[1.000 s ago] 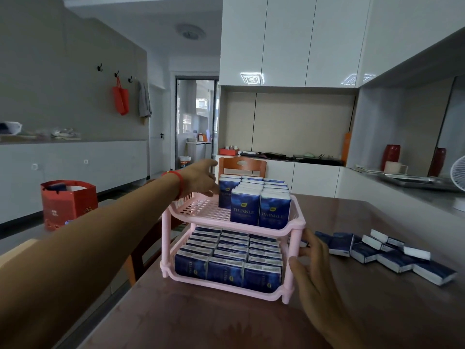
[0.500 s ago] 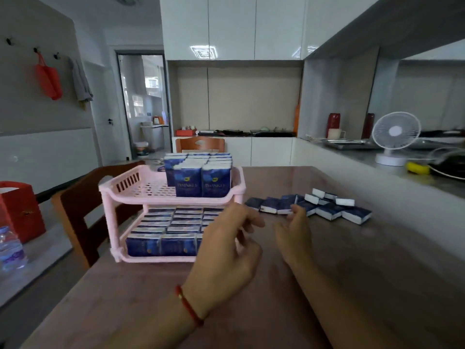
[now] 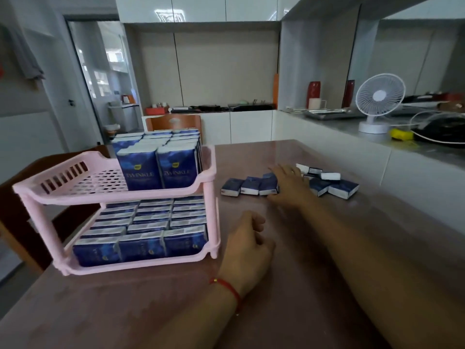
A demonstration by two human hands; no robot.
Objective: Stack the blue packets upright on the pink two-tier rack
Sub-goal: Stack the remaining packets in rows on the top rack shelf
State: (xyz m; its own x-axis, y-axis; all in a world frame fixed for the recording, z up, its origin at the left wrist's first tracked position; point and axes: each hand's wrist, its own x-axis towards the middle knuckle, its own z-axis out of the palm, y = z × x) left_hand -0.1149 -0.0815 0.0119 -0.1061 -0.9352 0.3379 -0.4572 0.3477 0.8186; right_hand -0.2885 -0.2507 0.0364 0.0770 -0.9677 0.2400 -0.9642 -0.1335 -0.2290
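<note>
The right hand (image 3: 289,183) lies over the loose blue-and-white paper packets (image 3: 251,186) scattered on the brown glossy worktop (image 3: 327,248) at about one o'clock from the rack; its fingers are stretched out flat — whether they touch a packet cannot be told, since the hand hides the middle of the pile. The left hand (image 3: 247,250), a red string bracelet (image 3: 227,288) at its wrist, sits at the rack's three o'clock side near the lower tier, fingers loosely curled and holding nothing that shows.

The pink plastic two-tier rack (image 3: 50,195) stands on the worktop at nine o'clock in the view. Its lower tier is packed with upright packets; on the upper tier the upright blue packets (image 3: 156,162) fill the right part only, the slotted left part bare. The two front packets read "TWINKLE" under a small yellow emblem; finer print is too blurred to read. Behind the rack a wooden chair back (image 3: 173,122) is half hidden. A white desk fan (image 3: 380,99) stands on the grey ledge at two o'clock.
</note>
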